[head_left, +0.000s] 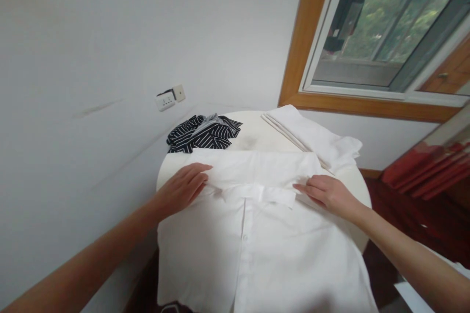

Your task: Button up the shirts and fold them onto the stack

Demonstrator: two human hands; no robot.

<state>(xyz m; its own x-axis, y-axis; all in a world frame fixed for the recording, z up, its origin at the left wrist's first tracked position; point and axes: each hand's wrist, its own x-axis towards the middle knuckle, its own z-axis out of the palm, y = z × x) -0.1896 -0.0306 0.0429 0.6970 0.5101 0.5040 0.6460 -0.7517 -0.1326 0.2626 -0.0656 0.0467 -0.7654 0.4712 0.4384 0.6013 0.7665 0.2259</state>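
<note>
A white button-front shirt point(293, 249) is spread over a round table, its lower part draping past the near edge. Its collar band runs across the middle, and white cloth lies flat beyond it. My left hand point(185, 186) rests on the shirt left of the collar, fingers stretched out and pointing right; its thumb is hidden. To the right of the collar, my right hand point(326, 194) touches the cloth, its index finger extended and the others slightly bent. Small wrinkles show beside both hands.
Black-and-white striped cloth point(205, 134) lies bunched at the table's back left. A folded white garment point(312, 134) sits at the back right of the table point(249, 132). A wall with a socket point(165, 101) is close on the left; a wood-framed window point(374, 102) is at the right.
</note>
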